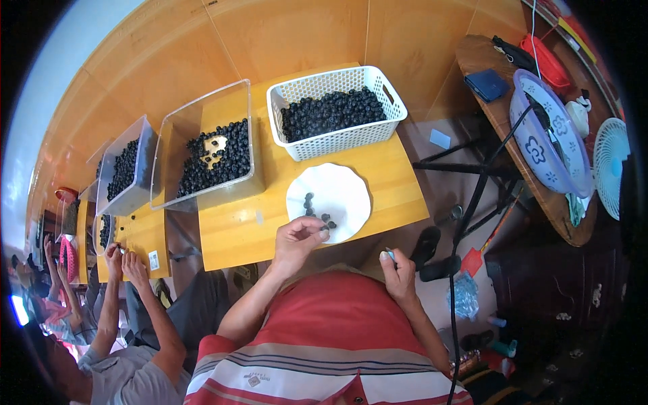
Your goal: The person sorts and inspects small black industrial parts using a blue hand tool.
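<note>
A white plate [344, 196] with a wavy rim stands at the table's near edge, with several small dark round berry-like pieces [309, 200] on it. Over the plate's near left rim, my left hand [300, 243] pinches one such piece between thumb and fingers. My right hand [398, 275], to the right of the plate and off the table's edge, is closed round a small object with a pale blue end [387, 255]; its kind is hidden by the fingers. Behind the plate, a white perforated basket [337, 143] holds many more dark pieces.
Left of the basket stands a clear plastic bin [233, 189] of dark pieces on the yellow wooden table [398, 182]. Further left, a co-worker's hands [125, 260] work near another bin [138, 192]. A brown side table [496, 115] at right bears a patterned basin [540, 145]; a dark cord hangs down.
</note>
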Motion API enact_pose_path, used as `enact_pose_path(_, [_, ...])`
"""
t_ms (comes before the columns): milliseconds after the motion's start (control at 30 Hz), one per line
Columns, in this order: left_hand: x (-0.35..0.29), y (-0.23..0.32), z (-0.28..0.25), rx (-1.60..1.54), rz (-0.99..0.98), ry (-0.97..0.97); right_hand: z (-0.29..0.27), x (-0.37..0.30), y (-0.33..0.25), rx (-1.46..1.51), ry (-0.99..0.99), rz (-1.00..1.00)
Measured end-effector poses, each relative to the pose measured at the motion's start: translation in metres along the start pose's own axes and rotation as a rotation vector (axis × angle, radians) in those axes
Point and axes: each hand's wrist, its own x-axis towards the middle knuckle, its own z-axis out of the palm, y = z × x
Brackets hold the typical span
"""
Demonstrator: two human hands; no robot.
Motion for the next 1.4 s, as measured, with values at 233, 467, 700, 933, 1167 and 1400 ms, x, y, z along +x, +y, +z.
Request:
enact_pose_path(233, [-0.018, -0.010, -0.011, 0.219, 0.237, 0.109, 0.000, -0.014, 0.011, -0.014, 0.028, 0.016])
enact_pose_path(467, [-0.018, -0.013, -0.036, 0.305, 0.348, 0.249, 0.004, -0.027, 0.010, -0.058, 0.050, -0.022])
enact_pose_path(700, [-0.014, -0.016, -0.057, 0.289, 0.387, 0.287, 0.020, -0.041, 0.002, -0.074, 0.043, 0.022])
enact_pose_path(933, [-0.011, -0.022, -0.070, 0.359, 0.391, 0.276, 0.040, -0.037, 0.006, -0.127, -0.168, -0.010])
enact_pose_path(1167, [-0.010, -0.026, -0.071, 0.203, 0.310, 0.286, 0.069, -0.013, 0.047, -0.530, -0.605, -0.122])
enact_pose_path(1400, [-0.009, -0.026, -0.068, 0.284, 0.319, 0.295, 0.105, 0.014, 0.074, -0.519, -0.681, 0.047])
